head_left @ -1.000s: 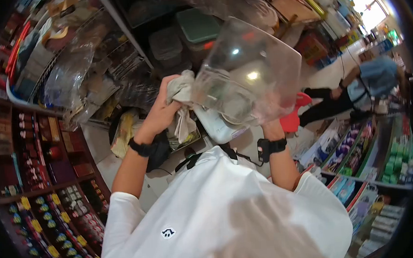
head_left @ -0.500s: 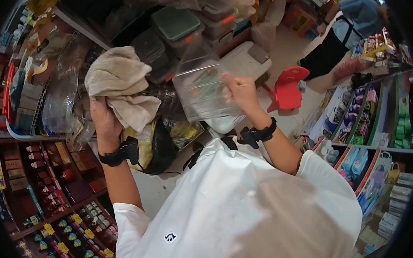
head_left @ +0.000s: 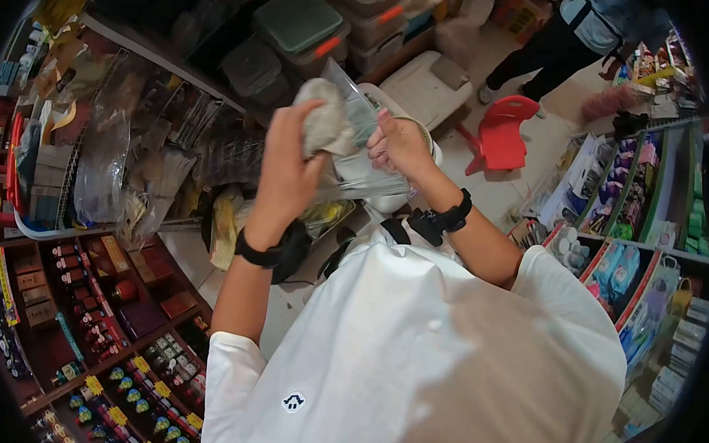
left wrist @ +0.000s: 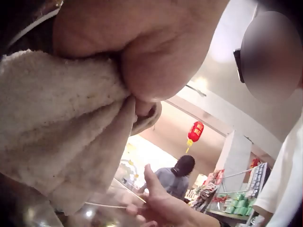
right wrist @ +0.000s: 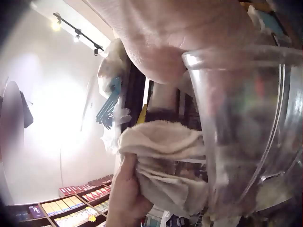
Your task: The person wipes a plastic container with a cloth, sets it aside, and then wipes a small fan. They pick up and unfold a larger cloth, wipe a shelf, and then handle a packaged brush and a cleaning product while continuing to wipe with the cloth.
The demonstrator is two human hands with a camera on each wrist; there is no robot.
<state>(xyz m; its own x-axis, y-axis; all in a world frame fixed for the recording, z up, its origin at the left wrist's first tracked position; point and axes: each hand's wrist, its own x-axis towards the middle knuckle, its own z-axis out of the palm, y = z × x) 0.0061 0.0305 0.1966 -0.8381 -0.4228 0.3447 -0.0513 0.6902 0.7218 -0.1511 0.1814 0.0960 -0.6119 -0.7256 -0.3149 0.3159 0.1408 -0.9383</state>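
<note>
In the head view my left hand grips a bunched pale cloth, held against the left side of a clear plastic container. My right hand holds the container's right edge, thumb raised and fingers curled at the wall. The left wrist view shows the cloth hanging in folds from my left fingers, with my right hand beyond it. From the right wrist, the container's clear ribbed wall fills the right side, and the cloth lies beside it in my left hand.
A red chair stands on the floor to the right, and a person in blue stands behind it. Lidded tubs are stacked ahead. Shelves of small goods line the left, with more goods at the right.
My left hand has brought the cloth rightward from beside the container to its wall, where the cloth is more bunched. The container is now tilted differently in my right hand. The person has shifted.
</note>
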